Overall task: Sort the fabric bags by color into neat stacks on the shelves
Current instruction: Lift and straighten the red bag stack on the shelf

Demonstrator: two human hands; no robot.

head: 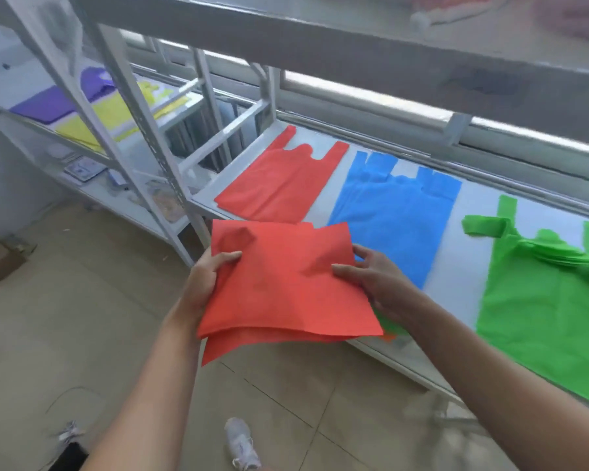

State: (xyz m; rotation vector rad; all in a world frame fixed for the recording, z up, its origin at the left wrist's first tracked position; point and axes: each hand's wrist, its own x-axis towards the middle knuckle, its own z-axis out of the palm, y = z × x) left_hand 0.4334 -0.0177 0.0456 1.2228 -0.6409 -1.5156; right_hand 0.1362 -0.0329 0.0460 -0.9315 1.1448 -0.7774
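I hold a folded red fabric bag in the air just in front of the white shelf. My left hand grips its left edge with the thumb on top. My right hand pinches its right edge. On the shelf lie a flat red bag stack, a blue bag stack beside it, and a green bag stack at the right. Green and orange bits of fabric peek out under my right wrist.
A second white rack at the left carries purple bags and yellow bags. An upper shelf board crosses overhead. A cardboard box sits on the tiled floor at the left, and my shoe is below.
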